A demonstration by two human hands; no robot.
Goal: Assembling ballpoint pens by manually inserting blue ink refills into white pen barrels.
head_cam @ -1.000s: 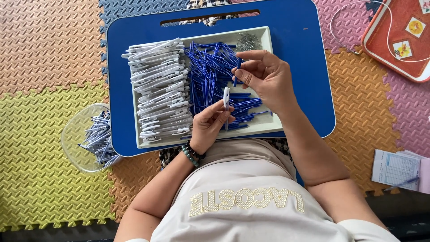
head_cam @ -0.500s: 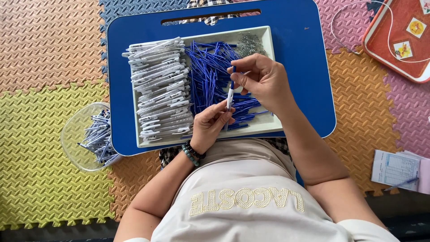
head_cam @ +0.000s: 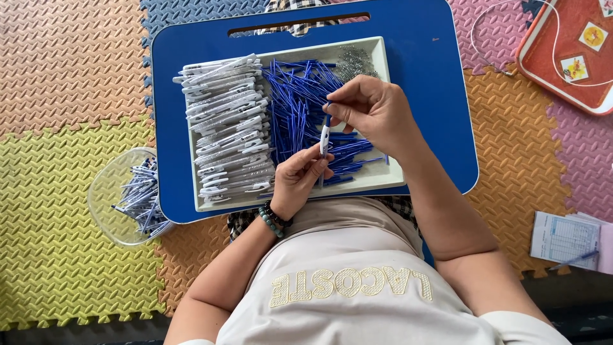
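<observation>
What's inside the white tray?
The white tray holds stacked white pen barrels, blue refills and small metal springs. Hands cover some refills; the tray's floor is mostly hidden.

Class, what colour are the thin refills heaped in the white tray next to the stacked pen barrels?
Blue. The refills show clearest in the head view, between the white pen barrels and the right hand.

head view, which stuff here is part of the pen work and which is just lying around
In use: left hand, right hand, white pen barrel, blue refills, stacked white barrels, grey tray, clear bowl of pens.

Lying about: red tray, paper pad, white cord.
</observation>
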